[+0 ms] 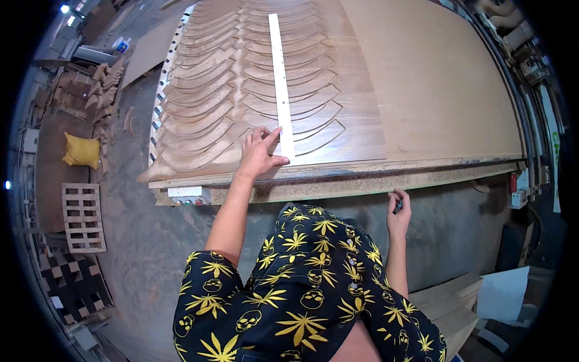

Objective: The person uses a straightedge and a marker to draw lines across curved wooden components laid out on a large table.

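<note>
A long white strip (278, 78), like a straightedge with small dark marks, lies lengthwise over a brown wood-look board (365, 133) cut with rows of curved shapes. My left hand (259, 152) rests at the strip's near end, fingers apart, thumb and fingertips touching its left edge. Beneath the strip, parts of the curved cut-outs (316, 136) are hidden. My right hand (398, 212) hangs by the near edge of the table, to the right, with fingers closed around a small dark object that I cannot make out.
A plain tan panel (440, 78) covers the right side of the table. Below the near edge sits a white control box (189, 194). A yellow sack (81, 151) and a wooden pallet (83, 217) lie to the left; wooden boards (449, 301) stand at lower right.
</note>
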A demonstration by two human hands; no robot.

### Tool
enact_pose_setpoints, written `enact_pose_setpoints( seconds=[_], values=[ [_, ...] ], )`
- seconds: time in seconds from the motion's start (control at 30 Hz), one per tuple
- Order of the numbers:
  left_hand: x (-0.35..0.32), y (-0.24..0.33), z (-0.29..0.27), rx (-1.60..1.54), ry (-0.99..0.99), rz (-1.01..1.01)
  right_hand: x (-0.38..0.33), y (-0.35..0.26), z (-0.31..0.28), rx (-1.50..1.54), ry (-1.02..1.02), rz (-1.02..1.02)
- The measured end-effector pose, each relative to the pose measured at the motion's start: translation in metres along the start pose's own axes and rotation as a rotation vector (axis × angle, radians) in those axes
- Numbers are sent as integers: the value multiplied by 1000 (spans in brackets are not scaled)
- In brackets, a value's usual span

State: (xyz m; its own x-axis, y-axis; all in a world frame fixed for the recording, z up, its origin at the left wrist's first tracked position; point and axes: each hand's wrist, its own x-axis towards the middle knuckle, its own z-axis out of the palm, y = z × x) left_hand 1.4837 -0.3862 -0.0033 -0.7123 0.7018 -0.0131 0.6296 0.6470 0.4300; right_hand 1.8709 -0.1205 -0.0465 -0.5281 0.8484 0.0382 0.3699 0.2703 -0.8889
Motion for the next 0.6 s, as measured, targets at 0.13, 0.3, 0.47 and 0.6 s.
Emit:
enact_pose_setpoints(
  seconds=[0.13, 0.3, 0.47, 0.6],
  values=[
    [9, 1, -16, -26, -101, -15, 32, -75, 54, -265, -69, -252],
    [20, -1, -12, -80, -125, 34, 57, -139, 115, -370, -299, -287],
    [27, -8, -21, -33, -176, 35, 68, -152, 160, -609, -533, -396],
    [29, -7, -25, -10, -196, 31, 73, -153, 165, -672, -624, -388]
  ],
)
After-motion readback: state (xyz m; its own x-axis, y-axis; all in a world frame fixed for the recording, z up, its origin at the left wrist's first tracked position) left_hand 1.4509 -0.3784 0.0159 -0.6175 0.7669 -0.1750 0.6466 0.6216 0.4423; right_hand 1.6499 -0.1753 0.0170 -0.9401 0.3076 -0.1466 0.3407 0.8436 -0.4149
